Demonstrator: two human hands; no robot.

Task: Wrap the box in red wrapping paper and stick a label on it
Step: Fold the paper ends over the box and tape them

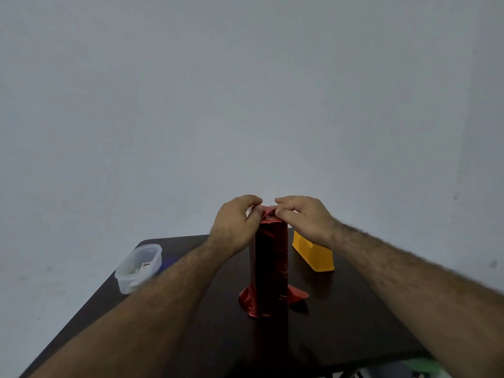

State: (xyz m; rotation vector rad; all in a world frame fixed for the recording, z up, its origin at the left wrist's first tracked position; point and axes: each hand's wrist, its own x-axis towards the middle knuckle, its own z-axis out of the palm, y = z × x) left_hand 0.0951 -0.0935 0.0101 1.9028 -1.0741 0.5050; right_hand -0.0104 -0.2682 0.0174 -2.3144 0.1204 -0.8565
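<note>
A tall box wrapped in shiny red paper [270, 264] stands upright on end in the middle of the dark table [341, 328]. Loose paper flares out around its base on both sides. At the top end, my left hand [236, 222] pinches the folded red paper from the left. My right hand [301, 216] pinches the same fold from the right, its fingers curled over the top. The box's top face is hidden under my fingers. No label is visible.
A clear plastic tub [137, 267] with small items inside sits at the table's left edge, with something blue just behind it. A yellow container [313, 253] stands right of the box, partly behind my right wrist. A plain grey wall rises behind.
</note>
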